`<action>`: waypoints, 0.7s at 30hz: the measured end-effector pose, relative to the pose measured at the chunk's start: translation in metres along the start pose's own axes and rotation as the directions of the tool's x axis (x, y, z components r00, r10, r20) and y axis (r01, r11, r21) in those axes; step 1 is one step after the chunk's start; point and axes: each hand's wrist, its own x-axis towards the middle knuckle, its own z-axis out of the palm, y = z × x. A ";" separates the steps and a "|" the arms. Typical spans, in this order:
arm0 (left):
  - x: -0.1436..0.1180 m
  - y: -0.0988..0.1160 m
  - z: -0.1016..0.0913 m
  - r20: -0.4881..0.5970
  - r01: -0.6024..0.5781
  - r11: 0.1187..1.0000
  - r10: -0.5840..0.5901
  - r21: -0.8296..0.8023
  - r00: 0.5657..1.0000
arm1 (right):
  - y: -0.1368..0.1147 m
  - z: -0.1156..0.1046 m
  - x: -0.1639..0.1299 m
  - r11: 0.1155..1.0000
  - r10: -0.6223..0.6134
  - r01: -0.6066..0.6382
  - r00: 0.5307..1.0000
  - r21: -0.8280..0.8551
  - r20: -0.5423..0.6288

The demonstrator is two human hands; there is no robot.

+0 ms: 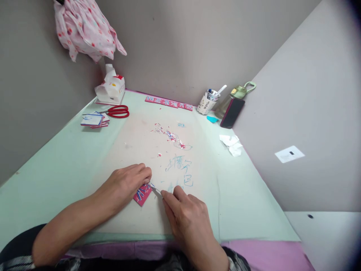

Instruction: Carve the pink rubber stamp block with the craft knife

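Note:
My left hand (pixel 132 177), its fingers bent and pressed together, pins a small red square card (pixel 142 195) with white and blue strips on its face to the table. The fingers hide the card's upper part. A thin craft knife (pixel 156 190) is pinched in my right hand (pixel 184 210), most of its handle covered by the fingers. Its metal tip meets the card's right edge, close to my left fingertips. Beyond my hands lie red, white and blue scraps (pixel 173 137) in a loose trail.
At the left lie red-handled scissors (pixel 118 111), stacked square cards (pixel 92 119) and a tissue pack (pixel 110 90). A row of red character tiles (pixel 168 102) lines the back. At right are a pen cup (pixel 207 102), a bottle (pixel 225 105), a phone (pixel 232 113) and crumpled tissue (pixel 231 145).

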 end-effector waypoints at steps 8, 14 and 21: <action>0.000 0.000 0.000 0.010 0.007 1.000 -0.007 -0.003 1.000 | 0.005 0.001 -0.003 0.999 0.011 -0.009 0.999 0.038 -0.052; 0.001 0.002 -0.001 0.009 0.006 1.000 -0.006 -0.018 1.000 | 0.009 0.004 -0.006 0.998 0.003 0.003 0.996 0.070 -0.092; 0.001 0.003 0.001 -0.033 -0.010 1.000 0.009 -0.018 0.999 | 0.011 0.011 -0.005 0.999 -0.034 0.038 0.996 0.039 -0.087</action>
